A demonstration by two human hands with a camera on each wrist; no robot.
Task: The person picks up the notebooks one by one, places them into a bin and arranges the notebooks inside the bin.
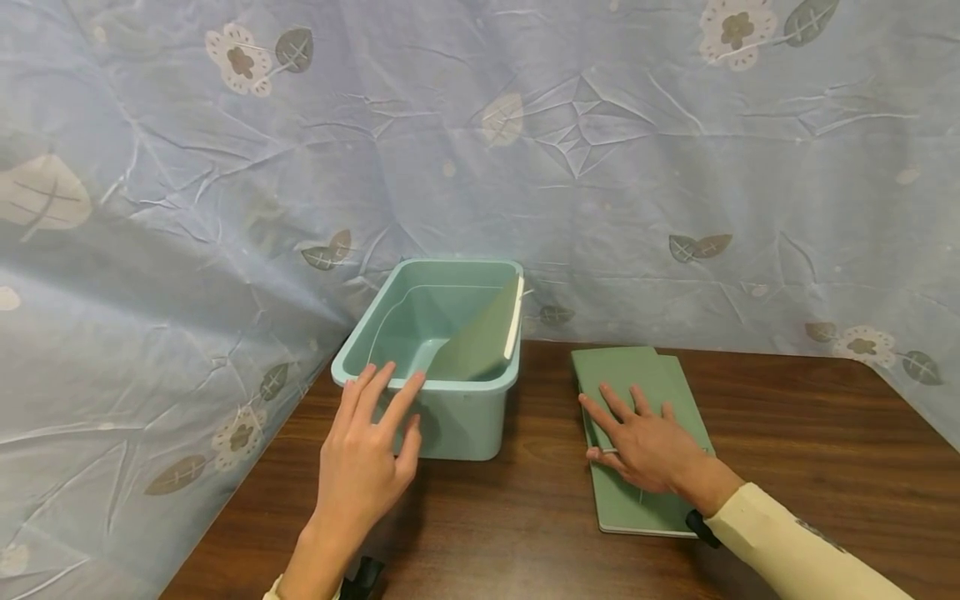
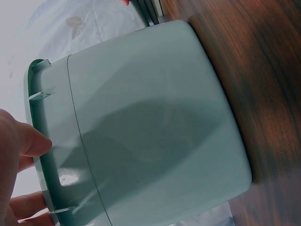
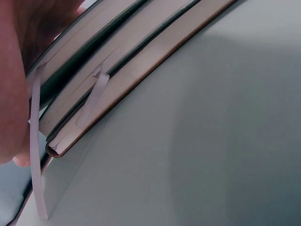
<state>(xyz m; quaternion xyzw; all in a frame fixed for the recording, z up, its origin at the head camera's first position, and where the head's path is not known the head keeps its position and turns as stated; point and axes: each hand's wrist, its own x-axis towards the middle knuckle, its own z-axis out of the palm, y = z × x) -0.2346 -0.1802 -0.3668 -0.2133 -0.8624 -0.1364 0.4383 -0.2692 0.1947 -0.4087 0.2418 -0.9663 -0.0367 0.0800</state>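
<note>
A pale green plastic bin (image 1: pixel 461 425) stands on the table, with a green notebook (image 1: pixel 476 337) leaning inside against its right wall, page edges at the rim. My left hand (image 1: pixel 367 462) is at the bin's front rim, fingers extended and thumb in front of the outer wall. To the right, my right hand (image 1: pixel 648 446) rests spread on a stack of green notebooks (image 1: pixel 615 367), its thumb near the left edge. In the right wrist view, several notebooks (image 3: pixel 136 75) lie slightly fanned on a pale cover, with ribbon bookmarks (image 3: pixel 35 155) hanging out.
The dark wood table (image 1: pixel 795 433) reaches back to a floral curtain (image 1: pixel 585 208), which also hangs along its left side. A dark band (image 1: pixel 702 529) sits around the right wrist, another (image 1: pixel 363 577) around the left.
</note>
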